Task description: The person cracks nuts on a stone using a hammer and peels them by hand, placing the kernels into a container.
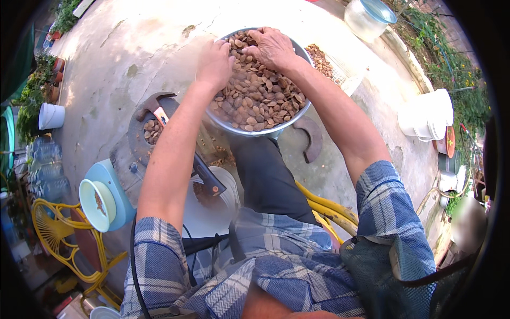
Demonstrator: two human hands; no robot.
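A round metal basin (255, 132) full of brown fruit pits or nuts (255, 95) is in front of me, above my dark trouser leg. My left hand (215, 63) reaches over its left side, and the fingertips touch the pits near the far left edge. That hand is slightly blurred, and whether it pinches a pit is hidden. At the far side, my right hand (273, 48) rests on the pits. Its thumb and forefinger are spread, with loose pits visible between them.
Left of the basin, a claw hammer (157, 111) lies across a round block (137, 137) with pits in its hollow. A white bucket (231, 181) stands below. Further left, a pale green bowl (110, 205) sits on a blue scale (123, 195). A curved iron piece (314, 139) lies right.
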